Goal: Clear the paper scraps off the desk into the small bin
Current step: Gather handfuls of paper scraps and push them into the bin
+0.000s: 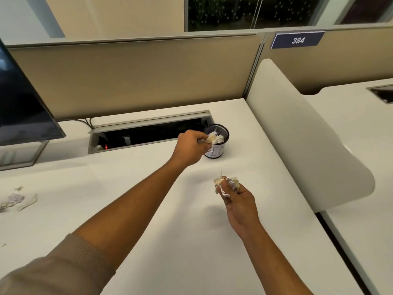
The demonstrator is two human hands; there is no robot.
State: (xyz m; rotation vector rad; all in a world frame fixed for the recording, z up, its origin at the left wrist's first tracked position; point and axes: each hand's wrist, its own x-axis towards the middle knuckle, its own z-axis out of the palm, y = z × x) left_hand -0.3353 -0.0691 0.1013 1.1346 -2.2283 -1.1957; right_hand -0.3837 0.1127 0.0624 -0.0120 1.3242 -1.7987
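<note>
Paper scraps (16,200) lay scattered on the white desk (127,188) at its far left edge, well apart from the small bin (215,141), which stood upright toward the far right of the desk, just beside the open cable tray (148,133). The left hand (190,146) was stretched forward on a nearly straight arm, its sleeve (63,267) pushed up near the elbow, and it hovered at the left side of the bin's rim. Its fingers were curled around a crumpled wad of paper (212,139) held right at the mouth of the bin, the wad overlapping the rim. The right hand (240,205) was held nearer, above the desk and short of the bin, palm turned inward, with its fingers (230,189) and thumb pinching a second crumpled bunch of paper (227,184) that stuck out above the fingertips. The two hands were well apart, the left one farther and the right one nearer

The bin was a dark mesh cup with a white lining or label visible on its lower wall, and pale crumpled paper showed inside it near the top. A dark monitor (21,107) stood at the left on its stand, and a beige partition (138,77) ran along the far side of the desk, with a curved white divider (297,135) on the right and a blue plate reading 384 (297,40) beyond it
</note>
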